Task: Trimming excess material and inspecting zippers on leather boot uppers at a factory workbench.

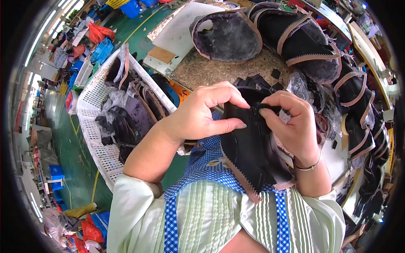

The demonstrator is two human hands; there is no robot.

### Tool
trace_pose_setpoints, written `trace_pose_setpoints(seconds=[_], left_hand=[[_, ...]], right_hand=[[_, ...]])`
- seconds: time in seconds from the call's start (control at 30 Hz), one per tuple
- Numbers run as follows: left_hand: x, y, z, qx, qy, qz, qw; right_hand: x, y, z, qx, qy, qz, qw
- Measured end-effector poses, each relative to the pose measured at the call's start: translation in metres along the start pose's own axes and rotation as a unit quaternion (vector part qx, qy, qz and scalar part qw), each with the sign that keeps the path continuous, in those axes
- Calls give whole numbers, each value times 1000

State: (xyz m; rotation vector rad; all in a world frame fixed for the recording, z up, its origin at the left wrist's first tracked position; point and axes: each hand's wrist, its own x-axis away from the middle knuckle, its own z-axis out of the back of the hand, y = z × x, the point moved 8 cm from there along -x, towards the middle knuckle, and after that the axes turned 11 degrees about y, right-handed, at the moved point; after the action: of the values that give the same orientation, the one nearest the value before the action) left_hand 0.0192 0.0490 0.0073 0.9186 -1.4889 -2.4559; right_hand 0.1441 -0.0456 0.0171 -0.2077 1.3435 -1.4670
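Note:
A black boot upper with a pinkish-brown zigzag-cut lower edge hangs in front of my chest. My left hand grips its left upper edge, thumb on the outside and fingers curled over the rim. On the other side my right hand pinches the black material beside what looks like a zip running down the middle. Both hands are closed on the piece, close to each other. Whatever lies between the right fingertips is too small to make out. Small black scraps lie on the worktop just beyond the upper.
To the left stands a white perforated basket holding more uppers and clear plastic. Fur-lined boot uppers lie on the brown worktop. More black uppers are piled along the right, near crumpled clear plastic.

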Motion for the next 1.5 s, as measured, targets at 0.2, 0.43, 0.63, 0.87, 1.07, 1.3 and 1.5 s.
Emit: trace_pose_setpoints(seconds=[0.2, 0.43, 0.63, 0.87, 1.07, 1.3, 1.5], left_hand=[[-8, -3, 8, 0, 20, -2, 1000], [9, 8, 67, 104, 326, 2, 939], [45, -1, 29, -212, 330, 19, 920], [69, 15, -37, 14, -263, 133, 956], [-33, 8, 12, -267, 67, -135, 952], [-54, -14, -27, -224, -70, -148, 961], [-61, -21, -33, -243, -105, -41, 963]], right_hand=[[-9, -4, -1, 20, 56, 51, 997], [2, 17, 84, -88, 306, -18, 948], [61, 79, -7, -380, 85, -299, 871], [58, 110, -16, -440, 93, -315, 836], [59, 96, -15, -457, 69, -279, 842], [58, 90, -1, -205, -32, -302, 931], [51, 88, 2, -229, -89, -282, 927]])
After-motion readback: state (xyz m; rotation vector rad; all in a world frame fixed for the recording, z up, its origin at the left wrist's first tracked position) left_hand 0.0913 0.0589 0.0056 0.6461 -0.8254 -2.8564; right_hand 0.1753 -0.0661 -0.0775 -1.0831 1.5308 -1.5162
